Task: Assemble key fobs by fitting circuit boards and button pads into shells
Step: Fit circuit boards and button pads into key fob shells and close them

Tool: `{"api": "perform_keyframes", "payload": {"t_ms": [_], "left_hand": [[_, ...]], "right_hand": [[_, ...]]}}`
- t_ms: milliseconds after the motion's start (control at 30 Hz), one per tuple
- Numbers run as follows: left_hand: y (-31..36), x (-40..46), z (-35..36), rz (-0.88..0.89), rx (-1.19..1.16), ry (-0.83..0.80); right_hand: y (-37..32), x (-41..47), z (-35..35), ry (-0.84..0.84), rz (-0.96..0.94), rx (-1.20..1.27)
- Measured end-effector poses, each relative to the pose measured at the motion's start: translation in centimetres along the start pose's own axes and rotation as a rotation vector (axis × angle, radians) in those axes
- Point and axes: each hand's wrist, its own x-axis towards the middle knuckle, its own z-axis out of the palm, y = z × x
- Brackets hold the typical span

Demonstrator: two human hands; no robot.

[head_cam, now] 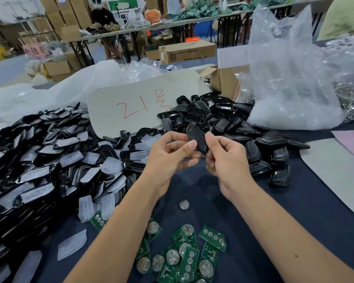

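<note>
A black key fob shell [196, 139] is held in the air above the worktop [294, 211], tilted, with its rounded upper end leaning to the left. Both hands hold it. The left hand [168, 158] has its fingers [179, 137] curled around the shell's left edge and its thumb laid across the lower part. The right hand [227, 158] pinches the shell's right edge between thumb and curled fingers [209, 137]. The shell's smooth outer face is turned toward the camera; whether anything sits inside it cannot be seen.

Directly beneath the hands, a lone coin cell [184, 204] lies on the dark blue worktop cover. Nearer the person, between the forearms, green circuit boards [189, 260] lie in a loose cluster, several overlapping, some carrying round silver cells.

To the left spreads a large heap of black shell halves [29, 170] mixed with translucent white button pads [70, 159]; a few pads lie apart on the cover near the left forearm. Beyond the hands sits another pile of black shells [213, 113], and to the right of the hands several closed black fobs [278, 158] rest on the cover.

A grey card [141, 105] with red handwriting leans behind the piles. To the right stands a clear plastic bag [290, 88], with a cardboard box [227, 80] just beside it.
</note>
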Motion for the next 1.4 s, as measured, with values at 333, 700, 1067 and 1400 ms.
{"api": "perform_keyframes", "payload": {"t_ms": [333,700,1067,1400], "left_hand": [[0.1,-0.2,-0.7,0.017,0.269,0.085],[0.7,0.7,-2.2,-0.026,0.192,0.257],[2.4,0.8,-5.2,-0.272,0.301,0.189],[3.6,0.5,-6.6,-0.18,0.407,0.311]], "right_hand": [[-0.1,-0.4,0.5,0.236,0.068,0.136],[1.1,1.0,3.9,-0.209,-0.432,-1.693],[1.2,-0.3,2.9,-0.383,-0.747,-1.05],[0.8,-1.7,2.8,-0.443,-0.831,-0.879]]}}
